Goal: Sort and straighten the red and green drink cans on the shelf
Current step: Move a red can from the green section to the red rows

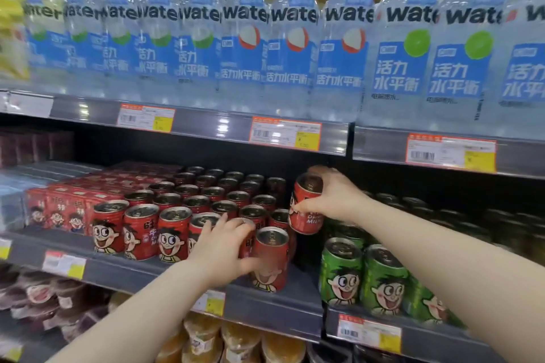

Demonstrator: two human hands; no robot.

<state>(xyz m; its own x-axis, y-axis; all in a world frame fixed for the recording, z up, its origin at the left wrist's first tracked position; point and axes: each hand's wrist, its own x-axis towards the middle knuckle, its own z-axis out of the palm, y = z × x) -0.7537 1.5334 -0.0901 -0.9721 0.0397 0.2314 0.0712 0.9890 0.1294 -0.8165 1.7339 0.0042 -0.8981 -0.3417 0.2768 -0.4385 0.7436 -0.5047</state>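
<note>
At the lower centre, the left hand (pixel 224 247) curls around a red can (pixel 246 242) at the shelf front (pixel 165 274). Green cans (pixel 342 271) stand at the lower right. Further back, the right hand (pixel 333 197) grips a tilted red can (pixel 303 215), lifted above the red rows (pixel 206 194). Water bottles (pixel 295 38) fill the top.

Red cans (pixel 174 233) with cartoon faces are ranked upright in rows on the shelf (pixel 132 271). A raised red can (pixel 306 224) is held tilted beside them; a front red can (pixel 271 256) is gripped upright at the shelf edge, near upright green cans (pixel 342 274)
</note>
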